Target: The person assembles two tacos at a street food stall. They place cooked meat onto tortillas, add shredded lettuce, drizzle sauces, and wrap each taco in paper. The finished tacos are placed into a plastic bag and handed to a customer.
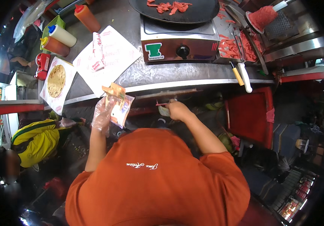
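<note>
Looking down past my orange shirt, I see my left hand in a clear plastic glove, closed on a small clear bag with a folded orange banknote sticking up at its top. The bag hangs just below the counter edge, in front of my chest. My right hand is curled around a greenish note, held under the counter lip beside a thin red-tipped stick; the two hands are near each other but apart.

On the counter above, white paper sheets lie left of a round black griddle carrying red meat strips. A flatbread rests on another sheet at far left, next to three sauce bottles. A knife lies right of the griddle stand. A person in yellow stands below left.
</note>
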{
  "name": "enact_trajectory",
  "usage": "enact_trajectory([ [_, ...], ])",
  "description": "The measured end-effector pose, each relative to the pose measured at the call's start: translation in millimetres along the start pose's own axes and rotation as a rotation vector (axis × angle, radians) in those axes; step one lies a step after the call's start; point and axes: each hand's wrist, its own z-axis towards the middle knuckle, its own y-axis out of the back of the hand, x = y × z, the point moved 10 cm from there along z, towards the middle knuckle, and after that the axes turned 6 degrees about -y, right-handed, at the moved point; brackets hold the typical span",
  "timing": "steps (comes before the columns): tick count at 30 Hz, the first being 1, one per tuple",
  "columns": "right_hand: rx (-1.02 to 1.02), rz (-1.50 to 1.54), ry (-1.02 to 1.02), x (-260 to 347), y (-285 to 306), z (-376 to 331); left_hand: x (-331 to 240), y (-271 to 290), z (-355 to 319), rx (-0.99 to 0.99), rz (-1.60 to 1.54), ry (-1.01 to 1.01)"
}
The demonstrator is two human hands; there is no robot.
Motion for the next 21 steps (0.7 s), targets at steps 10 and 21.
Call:
enact_trajectory([
  [10,0.160,0.096,-0.145,-9.8,-74.0,-83.3,-40.1,-123.6,-1.5,0.517,1.033,-0.691],
  [21,-0.367,0.713,0.002,-6.7,100.9,-149.5,72.2,-188.5,28.7,0.823,1.142,-0.442],
])
